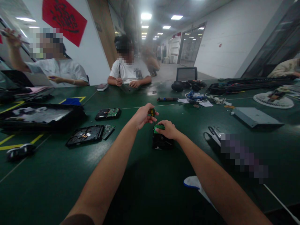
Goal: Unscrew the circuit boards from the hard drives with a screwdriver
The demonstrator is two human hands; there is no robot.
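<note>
My left hand (142,116) is closed around a screwdriver (152,112) with a black and yellow handle. Its tip, hard to make out, is above the far end of a black hard drive (161,143) lying on the green tabletop. My right hand (170,130) grips that drive from the right side, thumb on its green circuit board (159,127). Fingers of this hand hide part of the drive. Left of my forearm lie another hard drive (107,113), an opened black drive casing (84,135) and a loose circuit board (108,131).
A large black tray-like housing (42,120) and a dark mouse-like object (20,152) are at left. To the right are a grey metal box (257,117), a white fan grille (273,100) and cables (195,96). A white glove-like item (193,182) lies under my right forearm. Co-workers sit opposite.
</note>
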